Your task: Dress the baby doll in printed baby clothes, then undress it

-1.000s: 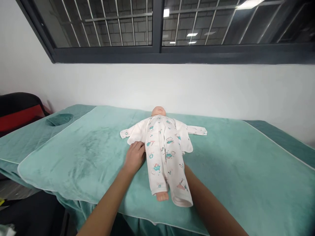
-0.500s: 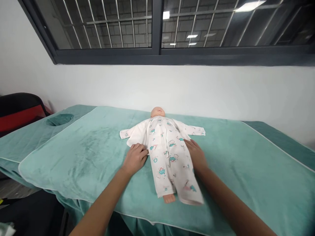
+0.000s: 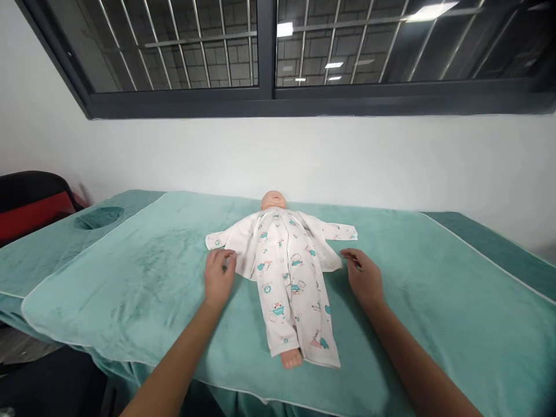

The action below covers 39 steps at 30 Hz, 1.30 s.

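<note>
A baby doll (image 3: 273, 200) lies on its back, head toward the wall, with one bare foot showing past a trouser cuff. It is dressed in white printed baby trousers (image 3: 278, 289), pulled high over the chest. Beneath them spreads a white baby shirt (image 3: 241, 243) with both sleeves stretched out sideways. My left hand (image 3: 218, 277) pinches the edge of the shirt's left flap. On the other side, my right hand (image 3: 364, 278) has its thumb and fingers closed at the corner of the right flap. The other foot is hidden inside its trouser leg.
A green plush cover (image 3: 130, 278) lies over the bed, which has a face hole (image 3: 99, 218) at its left end. Behind are a white wall (image 3: 369, 162) and a barred window (image 3: 182, 101). A black and red chair (image 3: 37, 211) stands at the far left.
My right hand came out from under the trouser leg and moved right to the shirt flap. My left hand shifted left. Both shirt flaps now spread outward, and the trouser legs lie flatter.
</note>
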Available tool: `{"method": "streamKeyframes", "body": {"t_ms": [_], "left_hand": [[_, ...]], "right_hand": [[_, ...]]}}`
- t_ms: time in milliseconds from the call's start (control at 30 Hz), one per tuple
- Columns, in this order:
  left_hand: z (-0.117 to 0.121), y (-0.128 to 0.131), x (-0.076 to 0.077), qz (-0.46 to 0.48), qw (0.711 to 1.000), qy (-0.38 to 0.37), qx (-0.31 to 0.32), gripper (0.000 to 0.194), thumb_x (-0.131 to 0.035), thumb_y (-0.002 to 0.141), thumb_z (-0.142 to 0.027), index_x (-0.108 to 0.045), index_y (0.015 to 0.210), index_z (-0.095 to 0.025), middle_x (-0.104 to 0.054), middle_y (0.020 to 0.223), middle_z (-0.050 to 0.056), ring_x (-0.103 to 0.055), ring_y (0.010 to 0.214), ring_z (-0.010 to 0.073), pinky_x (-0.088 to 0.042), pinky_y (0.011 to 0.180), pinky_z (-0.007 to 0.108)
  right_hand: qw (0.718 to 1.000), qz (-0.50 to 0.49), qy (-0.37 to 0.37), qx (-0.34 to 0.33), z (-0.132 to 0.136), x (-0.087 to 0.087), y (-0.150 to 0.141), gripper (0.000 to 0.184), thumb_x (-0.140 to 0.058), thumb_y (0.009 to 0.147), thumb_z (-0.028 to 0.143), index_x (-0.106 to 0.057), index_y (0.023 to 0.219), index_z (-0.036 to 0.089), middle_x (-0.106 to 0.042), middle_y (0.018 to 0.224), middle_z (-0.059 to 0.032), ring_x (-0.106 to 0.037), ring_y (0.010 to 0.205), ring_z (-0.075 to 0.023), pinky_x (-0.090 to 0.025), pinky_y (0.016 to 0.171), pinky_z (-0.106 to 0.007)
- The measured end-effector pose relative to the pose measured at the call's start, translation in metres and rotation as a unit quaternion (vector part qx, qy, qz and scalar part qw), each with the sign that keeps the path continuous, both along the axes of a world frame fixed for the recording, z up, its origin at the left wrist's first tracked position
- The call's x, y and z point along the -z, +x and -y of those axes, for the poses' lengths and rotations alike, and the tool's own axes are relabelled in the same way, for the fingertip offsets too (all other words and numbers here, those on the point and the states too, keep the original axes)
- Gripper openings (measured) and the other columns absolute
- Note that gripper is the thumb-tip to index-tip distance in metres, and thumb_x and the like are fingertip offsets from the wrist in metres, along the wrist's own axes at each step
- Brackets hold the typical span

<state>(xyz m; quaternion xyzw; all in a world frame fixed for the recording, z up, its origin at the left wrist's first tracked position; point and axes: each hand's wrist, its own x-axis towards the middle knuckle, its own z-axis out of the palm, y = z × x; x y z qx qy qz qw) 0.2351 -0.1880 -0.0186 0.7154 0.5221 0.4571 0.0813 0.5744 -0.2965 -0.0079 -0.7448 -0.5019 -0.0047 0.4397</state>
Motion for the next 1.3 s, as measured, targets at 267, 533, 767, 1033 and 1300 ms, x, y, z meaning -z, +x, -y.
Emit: {"method": "streamKeyframes", "body": {"t_ms": [267, 533, 767, 1033, 1300], "left_hand": [[-0.016, 0.006, 0.004, -0.099, 0.979, -0.077, -0.158, 0.034, -0.047, 0.089, -0.038, -0.061, 0.109, -0.014, -0.062, 0.106, 0.015, -0.057, 0.103, 0.0311, -0.044, 0.087, 0.045], [-0.018, 0.009, 0.004, -0.146, 0.974, -0.083, -0.153, 0.031, -0.046, 0.090, -0.037, -0.060, 0.109, -0.015, -0.065, 0.109, 0.013, -0.057, 0.104, 0.0320, -0.043, 0.086, 0.044], [-0.018, 0.011, 0.007, -0.134, 0.976, -0.074, -0.158, 0.030, -0.046, 0.090, -0.035, -0.059, 0.109, -0.016, -0.065, 0.110, 0.012, -0.057, 0.105, 0.0315, -0.043, 0.087, 0.045], [-0.020, 0.011, 0.009, -0.135, 0.975, -0.072, -0.161, 0.031, -0.046, 0.090, -0.035, -0.059, 0.110, -0.016, -0.066, 0.108, 0.013, -0.059, 0.103, 0.0314, -0.043, 0.087, 0.044], [-0.020, 0.012, 0.007, -0.127, 0.977, -0.074, -0.157, 0.027, -0.047, 0.089, -0.034, -0.061, 0.106, -0.018, -0.067, 0.106, 0.012, -0.060, 0.104, 0.0301, -0.044, 0.089, 0.044]], "right_hand": [[0.980, -0.085, -0.177, -0.039, -0.048, -0.023, 0.019, 0.033, -0.062, 0.072, 0.052, -0.061, 0.064, 0.021, -0.066, 0.068, -0.0037, -0.056, 0.064, -0.0192, -0.036, 0.057, -0.029], [0.942, -0.216, -0.168, -0.195, -0.064, -0.030, 0.019, 0.039, -0.058, 0.075, 0.060, -0.059, 0.069, 0.021, -0.058, 0.060, -0.0009, -0.052, 0.054, -0.0170, -0.039, 0.050, -0.029], [0.886, -0.385, 0.032, -0.256, -0.075, -0.072, 0.000, 0.037, -0.049, 0.081, 0.050, -0.060, 0.101, 0.020, -0.068, 0.087, -0.0086, -0.065, 0.078, -0.0266, -0.049, 0.067, -0.037], [0.878, -0.190, -0.183, -0.401, -0.073, -0.130, -0.044, 0.031, -0.066, 0.076, 0.050, -0.059, 0.073, 0.020, -0.069, 0.099, -0.0072, -0.063, 0.093, -0.0246, -0.049, 0.076, -0.035], [0.966, -0.108, -0.082, -0.219, -0.123, -0.096, -0.087, 0.031, -0.049, 0.089, 0.047, -0.056, 0.073, 0.021, -0.069, 0.079, -0.0029, -0.060, 0.068, -0.0161, -0.042, 0.061, -0.028]]}}
